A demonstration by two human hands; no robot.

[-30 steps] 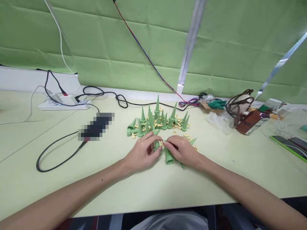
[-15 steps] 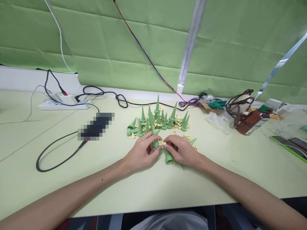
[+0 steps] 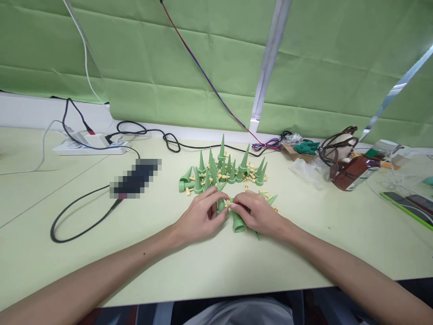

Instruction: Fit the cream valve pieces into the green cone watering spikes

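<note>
Both my hands rest on the pale green table (image 3: 209,266), fingertips meeting. My left hand (image 3: 201,216) is closed around a green plastic cone (image 3: 220,206). My right hand (image 3: 257,214) pinches a small cream-coloured peg (image 3: 228,204) against that cone. A second green cone (image 3: 238,223) lies on its side under my right hand's fingers, and another cone tip sticks out below the palm. Just beyond the hands stands a cluster of several upright green cones (image 3: 223,170) mixed with loose cream pegs.
A white power strip (image 3: 91,146) with black cables lies at the back left. A blurred dark device (image 3: 135,179) sits left of the cones. A brown bag (image 3: 348,169), clear plastic wrap (image 3: 306,170) and a green-edged phone (image 3: 407,203) are at the right.
Almost nothing has moved. My right hand's fingers have shifted slightly on the cream peg at the cone's end.
</note>
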